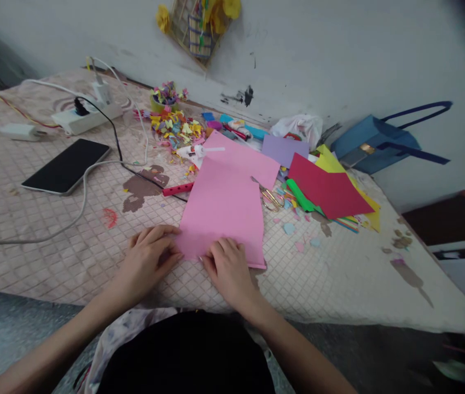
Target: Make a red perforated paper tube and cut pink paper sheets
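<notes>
A pink sheet of paper (pixel 224 205) lies on the table in front of me, its near edge folded up in a narrow strip that shows at the right corner. My left hand (pixel 152 254) pinches the near left corner of the sheet between thumb and fingers. With curled fingers, my right hand (pixel 228 265) grips the same near edge around its middle. A second pink sheet (pixel 253 161) lies partly under the far end of the first. Gold-handled scissors (pixel 272 198) rest against the right edge of the sheet.
Left are a phone (pixel 67 166), a power strip (pixel 87 119) and cables. A glue gun (pixel 195 151) and paper scraps (pixel 177 127) lie behind the sheet. At right are a red sheet (pixel 326 186), yellow paper and a blue bag (pixel 376 143) by the wall.
</notes>
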Demonstrator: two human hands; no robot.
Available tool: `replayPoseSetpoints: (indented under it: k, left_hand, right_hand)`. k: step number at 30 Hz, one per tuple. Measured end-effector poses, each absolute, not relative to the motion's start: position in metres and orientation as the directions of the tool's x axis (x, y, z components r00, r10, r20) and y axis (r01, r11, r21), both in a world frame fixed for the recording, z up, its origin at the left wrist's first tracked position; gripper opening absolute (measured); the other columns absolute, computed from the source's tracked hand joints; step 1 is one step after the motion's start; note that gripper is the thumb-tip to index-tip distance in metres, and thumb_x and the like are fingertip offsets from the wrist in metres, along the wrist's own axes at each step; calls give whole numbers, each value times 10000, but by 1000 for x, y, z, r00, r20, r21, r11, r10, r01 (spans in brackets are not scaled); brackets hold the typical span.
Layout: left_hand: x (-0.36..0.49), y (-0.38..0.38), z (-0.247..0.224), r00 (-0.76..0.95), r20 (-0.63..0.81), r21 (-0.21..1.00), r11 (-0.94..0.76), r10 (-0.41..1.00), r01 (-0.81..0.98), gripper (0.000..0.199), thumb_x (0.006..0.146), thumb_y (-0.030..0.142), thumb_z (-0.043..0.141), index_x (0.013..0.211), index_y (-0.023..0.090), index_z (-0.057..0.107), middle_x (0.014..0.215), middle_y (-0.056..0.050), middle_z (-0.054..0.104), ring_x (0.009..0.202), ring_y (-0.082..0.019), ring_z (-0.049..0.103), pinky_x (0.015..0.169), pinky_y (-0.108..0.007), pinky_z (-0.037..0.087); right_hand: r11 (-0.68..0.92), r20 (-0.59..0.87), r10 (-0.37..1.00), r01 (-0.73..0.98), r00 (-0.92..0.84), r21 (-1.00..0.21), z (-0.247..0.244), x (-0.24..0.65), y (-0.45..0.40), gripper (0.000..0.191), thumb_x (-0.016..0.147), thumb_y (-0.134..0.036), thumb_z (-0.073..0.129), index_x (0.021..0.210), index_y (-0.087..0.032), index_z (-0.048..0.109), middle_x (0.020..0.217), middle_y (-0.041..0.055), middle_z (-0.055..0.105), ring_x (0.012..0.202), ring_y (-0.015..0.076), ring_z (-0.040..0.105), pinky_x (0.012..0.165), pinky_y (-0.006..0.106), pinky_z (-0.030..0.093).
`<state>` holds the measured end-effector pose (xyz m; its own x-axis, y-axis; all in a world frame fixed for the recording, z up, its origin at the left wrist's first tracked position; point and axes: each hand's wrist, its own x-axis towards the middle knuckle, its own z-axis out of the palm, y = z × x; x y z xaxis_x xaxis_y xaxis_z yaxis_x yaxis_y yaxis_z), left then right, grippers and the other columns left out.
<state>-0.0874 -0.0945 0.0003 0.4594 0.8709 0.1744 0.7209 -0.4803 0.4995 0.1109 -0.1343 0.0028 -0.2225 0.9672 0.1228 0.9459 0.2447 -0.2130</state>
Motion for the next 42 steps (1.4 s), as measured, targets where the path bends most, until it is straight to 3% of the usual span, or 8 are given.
replayPoseSetpoints:
  k: [11, 19, 29, 42]
  left_hand:
    - [-96, -93, 3, 540, 150, 522, -530, 829, 669, 146, 887, 298, 497, 837, 207, 600, 1232, -56, 569, 1118, -287, 497, 926, -477, 347]
    - [-93, -95, -1, 482, 177, 500, -500, 858, 707, 173, 905, 279, 478, 793, 198, 583, 1223, -62, 583, 1056, -273, 527, 876, -456, 361]
    - [-77, -98, 2, 475, 193, 466, -506, 859, 726, 55, 851, 266, 584, 857, 222, 617, 1241, -67, 552, 1115, -291, 487, 915, -492, 327]
    - [-68, -100, 1, 461, 198, 453, -498, 865, 740, 102, 857, 260, 591, 773, 206, 612, 1250, -73, 557, 1124, -303, 475, 947, -543, 290]
  right_hand:
    - [234, 108, 971, 945, -214, -228, 5, 110, -135, 129, 918, -253, 554, 808, -187, 538, 885, 57, 637, 882, 238, 554, 742, 359, 348]
    - [237, 88, 971, 950, -224, -205, 6, 110, -133, 123, 918, -262, 562, 831, -176, 554, 895, 57, 633, 896, 238, 555, 743, 360, 343]
    - [228, 59, 974, 950, -221, -211, 6, 111, -133, 99, 917, -250, 567, 852, -176, 564, 914, 55, 631, 911, 241, 556, 744, 365, 345]
    - [258, 47, 966, 932, -254, -255, 8, 115, -133, 129, 907, -281, 595, 848, -172, 559, 918, 63, 633, 918, 246, 559, 750, 360, 366]
